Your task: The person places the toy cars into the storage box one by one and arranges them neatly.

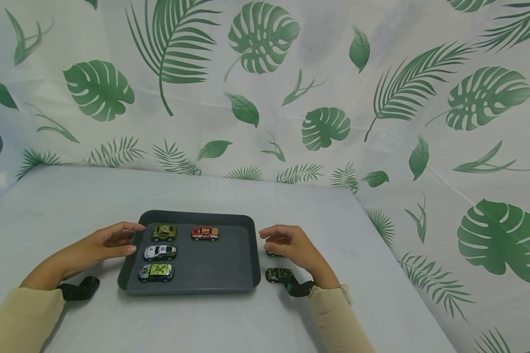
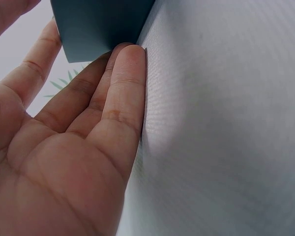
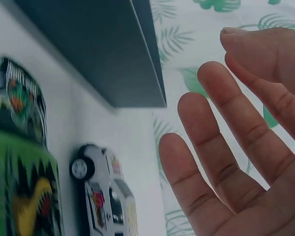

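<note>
My left hand (image 1: pixel 101 245) touches the left edge of a dark grey tray (image 1: pixel 216 269). In the left wrist view its extended fingers (image 2: pixel 125 83) reach the tray's outer wall (image 2: pixel 98 29). Three toy cars form a column inside the tray: a camouflage car (image 1: pixel 164 233), a white car (image 1: pixel 160 252) and a yellow-green and blue car (image 1: pixel 156 273). A red and orange toy car (image 1: pixel 205 234) sits farther right in it. My right hand (image 1: pixel 293 245) hovers beside the tray's right edge, holding nothing, over a white toy car (image 3: pixel 110 196) mostly hidden in the head view.
Nearer me, right of the tray, a dark green toy car (image 1: pixel 278 275) stands on the white-covered table (image 1: pixel 194 323). Black straps with wrist cameras (image 1: pixel 80 289) circle both wrists. A leaf-print cloth (image 1: pixel 282 93) hangs behind and along the right side.
</note>
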Tool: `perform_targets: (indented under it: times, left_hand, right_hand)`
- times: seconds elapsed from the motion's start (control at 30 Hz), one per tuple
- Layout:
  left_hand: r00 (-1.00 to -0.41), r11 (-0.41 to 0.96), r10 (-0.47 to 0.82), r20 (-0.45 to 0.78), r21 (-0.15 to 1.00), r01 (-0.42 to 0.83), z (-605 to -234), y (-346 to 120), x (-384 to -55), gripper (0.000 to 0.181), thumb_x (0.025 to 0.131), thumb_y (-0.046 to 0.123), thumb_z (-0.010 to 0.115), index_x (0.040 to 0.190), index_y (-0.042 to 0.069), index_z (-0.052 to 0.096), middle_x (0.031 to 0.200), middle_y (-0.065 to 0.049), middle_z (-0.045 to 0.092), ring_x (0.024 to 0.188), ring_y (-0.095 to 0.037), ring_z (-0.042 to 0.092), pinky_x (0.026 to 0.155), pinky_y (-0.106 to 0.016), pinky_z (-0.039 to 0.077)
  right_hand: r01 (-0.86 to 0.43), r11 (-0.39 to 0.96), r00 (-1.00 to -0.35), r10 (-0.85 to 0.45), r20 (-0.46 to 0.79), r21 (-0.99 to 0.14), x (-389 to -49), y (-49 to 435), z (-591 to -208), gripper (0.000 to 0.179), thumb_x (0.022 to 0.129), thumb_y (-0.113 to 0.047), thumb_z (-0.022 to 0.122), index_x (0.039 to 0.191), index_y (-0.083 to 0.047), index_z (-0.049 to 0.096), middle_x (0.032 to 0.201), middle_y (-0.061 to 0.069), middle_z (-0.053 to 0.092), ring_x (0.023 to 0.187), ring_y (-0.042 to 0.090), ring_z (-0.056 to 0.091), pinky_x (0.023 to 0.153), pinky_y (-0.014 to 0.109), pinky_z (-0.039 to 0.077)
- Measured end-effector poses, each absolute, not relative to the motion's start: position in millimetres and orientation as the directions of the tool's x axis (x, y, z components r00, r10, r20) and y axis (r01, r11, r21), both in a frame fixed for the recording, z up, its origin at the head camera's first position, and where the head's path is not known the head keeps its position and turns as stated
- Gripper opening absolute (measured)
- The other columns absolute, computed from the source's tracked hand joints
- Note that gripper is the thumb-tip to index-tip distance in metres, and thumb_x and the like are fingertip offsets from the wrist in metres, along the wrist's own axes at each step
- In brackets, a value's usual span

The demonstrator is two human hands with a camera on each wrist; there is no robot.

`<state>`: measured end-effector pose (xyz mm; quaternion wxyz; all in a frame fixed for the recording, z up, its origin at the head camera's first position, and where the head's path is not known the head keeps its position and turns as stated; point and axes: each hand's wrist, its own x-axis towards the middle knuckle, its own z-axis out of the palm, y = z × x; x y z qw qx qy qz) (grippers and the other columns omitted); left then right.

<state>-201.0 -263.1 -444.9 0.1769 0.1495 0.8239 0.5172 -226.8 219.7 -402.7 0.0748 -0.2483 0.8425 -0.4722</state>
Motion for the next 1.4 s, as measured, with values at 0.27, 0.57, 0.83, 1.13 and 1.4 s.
perform_targets:
  times: [0.27, 0.57, 0.83, 1.13, 1.4]
  left_hand:
    - [-0.89, 0.429, 0.435, -0.137, 0.9, 0.072, -445, -262, -202, 0.064, 0.112, 0.021, 0.062, 0.162, -0.007, 0.034, 0.165, -0.043, 0.029, 0.147, -0.067, 0.033, 0.109, -0.075, 0.044]
    - [-0.893, 0.438, 0.427, -0.145, 0.897, 0.064, -447, -261, -203, 0.065, 0.111, 0.024, 0.064, 0.162, -0.004, 0.035, 0.166, -0.041, 0.028, 0.149, -0.067, 0.031, 0.11, -0.077, 0.041]
    - [-0.893, 0.459, 0.425, -0.148, 0.886, 0.072, -447, -263, -203, 0.064, 0.112, 0.024, 0.063, 0.163, -0.004, 0.035, 0.166, -0.042, 0.029, 0.147, -0.067, 0.033, 0.109, -0.076, 0.044]
    - [-0.893, 0.475, 0.422, -0.156, 0.877, 0.071, -447, -262, -203, 0.065, 0.113, 0.025, 0.061, 0.163, -0.005, 0.034, 0.166, -0.042, 0.028, 0.147, -0.067, 0.034, 0.108, -0.075, 0.045]
    - [-0.888, 0.482, 0.422, -0.179, 0.875, 0.052, -448, -263, -204, 0.066, 0.114, 0.025, 0.06, 0.165, -0.004, 0.031, 0.167, -0.043, 0.023, 0.147, -0.069, 0.029, 0.105, -0.078, 0.044]
  right_hand:
    - [-0.336, 0.454, -0.883, -0.457, 0.108, -0.825, -233, 231, -408, 0.03, 0.101, -0.004, 0.075, 0.127, 0.01, 0.073, 0.124, 0.028, 0.073, 0.111, 0.032, 0.074, 0.101, 0.047, 0.058]
    - [-0.339, 0.482, -0.887, -0.451, 0.103, -0.808, -236, 242, -410, 0.03, 0.101, -0.004, 0.073, 0.128, 0.01, 0.072, 0.125, 0.028, 0.073, 0.114, 0.039, 0.072, 0.101, 0.049, 0.057]
    - [-0.313, 0.531, -0.901, -0.428, 0.07, -0.788, -240, 252, -411, 0.032, 0.101, -0.006, 0.074, 0.13, 0.007, 0.073, 0.129, 0.021, 0.074, 0.125, 0.043, 0.065, 0.112, 0.062, 0.05]
    - [-0.26, 0.574, -0.919, -0.395, 0.016, -0.777, -244, 260, -419, 0.031, 0.1, -0.005, 0.075, 0.129, 0.005, 0.074, 0.13, 0.021, 0.074, 0.126, 0.043, 0.065, 0.113, 0.062, 0.048]
    - [-0.23, 0.589, -0.922, -0.386, -0.02, -0.775, -248, 265, -426, 0.031, 0.097, 0.0, 0.078, 0.127, 0.004, 0.075, 0.13, 0.02, 0.074, 0.123, 0.04, 0.067, 0.107, 0.059, 0.053]
